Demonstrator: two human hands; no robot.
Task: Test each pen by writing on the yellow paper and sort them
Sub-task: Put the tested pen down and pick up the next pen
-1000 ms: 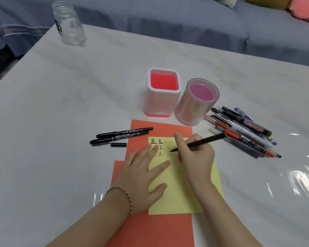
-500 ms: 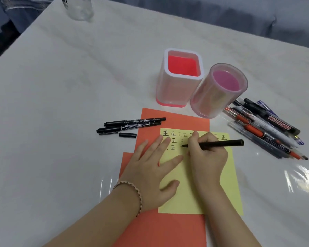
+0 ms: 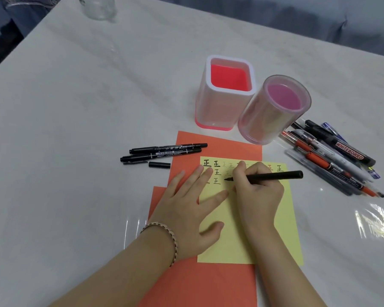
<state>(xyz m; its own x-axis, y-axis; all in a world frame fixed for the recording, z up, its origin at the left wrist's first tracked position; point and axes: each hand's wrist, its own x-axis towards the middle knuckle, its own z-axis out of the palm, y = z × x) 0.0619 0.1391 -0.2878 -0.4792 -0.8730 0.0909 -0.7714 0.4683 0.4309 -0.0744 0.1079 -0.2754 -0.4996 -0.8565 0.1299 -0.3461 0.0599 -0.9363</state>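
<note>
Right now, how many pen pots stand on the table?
2: a square white plastic pot with a red inside, and a round clear pink pot close on its right.

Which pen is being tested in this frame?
The plain black pen held in the right hand, tip at the yellow paper. Two markers lie to the left, the rest in a pile on the right.

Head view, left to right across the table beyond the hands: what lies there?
Two black markers, square red pen holder, round pink pen holder, pile of pens.
</note>
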